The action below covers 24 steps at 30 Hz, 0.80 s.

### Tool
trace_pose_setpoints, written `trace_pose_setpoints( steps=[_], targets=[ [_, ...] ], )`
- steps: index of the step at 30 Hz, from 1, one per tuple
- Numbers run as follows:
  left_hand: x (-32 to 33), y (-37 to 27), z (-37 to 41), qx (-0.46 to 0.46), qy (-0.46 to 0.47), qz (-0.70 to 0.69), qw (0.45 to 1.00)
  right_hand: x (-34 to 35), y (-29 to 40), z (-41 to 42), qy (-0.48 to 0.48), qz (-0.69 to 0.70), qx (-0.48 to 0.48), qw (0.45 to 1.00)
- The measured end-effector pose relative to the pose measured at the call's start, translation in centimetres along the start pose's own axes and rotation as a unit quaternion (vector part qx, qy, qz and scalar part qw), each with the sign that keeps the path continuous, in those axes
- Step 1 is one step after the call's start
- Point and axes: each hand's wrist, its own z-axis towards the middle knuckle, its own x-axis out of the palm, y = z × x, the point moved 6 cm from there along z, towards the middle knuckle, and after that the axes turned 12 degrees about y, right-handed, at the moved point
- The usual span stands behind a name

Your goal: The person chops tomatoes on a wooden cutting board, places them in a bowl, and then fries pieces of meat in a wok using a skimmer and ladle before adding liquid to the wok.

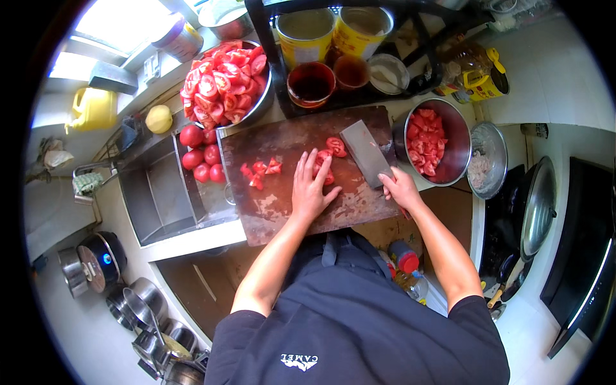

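My right hand grips the handle of a cleaver, its broad blade lying over the right part of a worn wooden cutting board. Fingers apart, my left hand rests on the board, its fingertips against cut tomato slices. Another tomato slice lies between those and the blade. Small tomato scraps are scattered on the board left of my left hand. Right of the board, a steel pot holds chopped tomato. Beyond the board's left corner, a large metal bowl is heaped with tomato wedges.
Whole tomatoes sit at the steel sink, left of the board. Behind the board, a dark rack carries yellow tins and seasoning bowls. A metal bowl with whitish contents and a lidded wok stand at right.
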Motion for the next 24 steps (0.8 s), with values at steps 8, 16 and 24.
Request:
trace_pose_setpoints(
  steps=[8,16,24],
  targets=[
    [0.8,-1.1,5.2,0.006,-0.056,-0.012,0.998,4.0,-1.4,1.3,0.039,0.05,0.036,0.997],
    [0.9,-0.2,3.6,-0.09,-0.203,-0.093,0.971,12.8,-0.5,0.0,0.034,0.102,0.002,0.994],
    [0.0,-14.4,12.3,0.069,-0.173,-0.212,0.959,2.5,2.9,-8.0,-0.185,0.143,-0.007,0.972]
  ],
)
